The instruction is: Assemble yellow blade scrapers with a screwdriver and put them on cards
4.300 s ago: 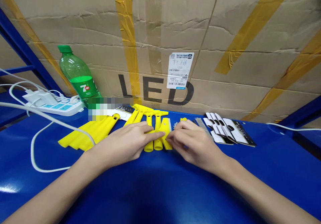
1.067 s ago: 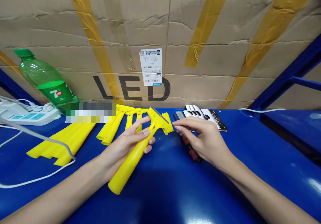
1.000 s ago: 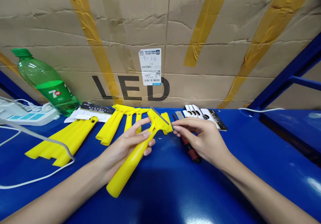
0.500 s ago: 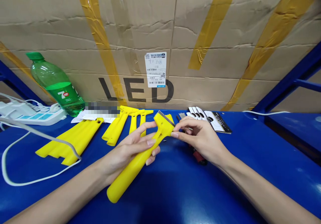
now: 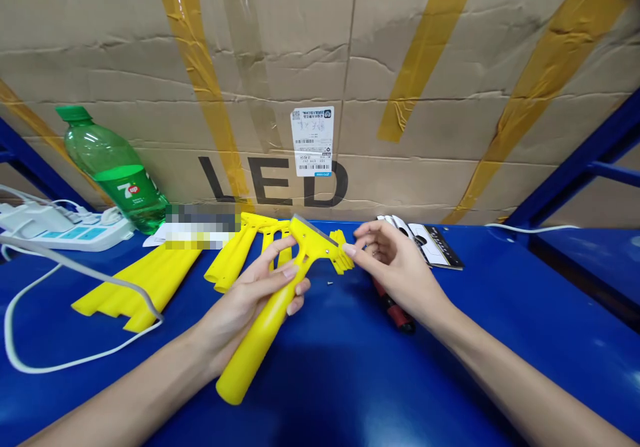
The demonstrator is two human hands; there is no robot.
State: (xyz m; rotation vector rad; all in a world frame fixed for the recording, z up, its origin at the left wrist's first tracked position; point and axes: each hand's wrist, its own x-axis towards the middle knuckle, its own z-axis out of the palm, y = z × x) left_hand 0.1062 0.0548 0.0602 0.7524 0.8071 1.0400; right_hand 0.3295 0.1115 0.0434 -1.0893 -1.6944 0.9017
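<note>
A yellow scraper (image 5: 265, 330) with a metal blade along its head is tilted up over the blue table, its handle gripped by my left hand (image 5: 250, 303). My right hand (image 5: 397, 263) is beside the right end of the scraper head, thumb and index finger apart, with nothing visible between them. Behind the head lie small yellow pieces (image 5: 343, 260), and a small screw (image 5: 330, 283) rests on the table. Under my right hand is a dark red and black tool (image 5: 397, 313), partly hidden. More yellow scraper bodies (image 5: 233, 257) lie behind my left hand.
At the left are fanned yellow handles (image 5: 150, 280), a green bottle (image 5: 120, 173), a white power strip (image 5: 80, 233) and a looping cable (image 5: 55, 369). Black and white cards (image 5: 435, 247) lie at the back right. A large cardboard box (image 5: 280, 67) stands behind the blue table (image 5: 320, 393).
The scraper head has swung left, away from my right hand. My right thumb and index finger have parted from its edge. More of the small yellow pieces and the red tool now shows.
</note>
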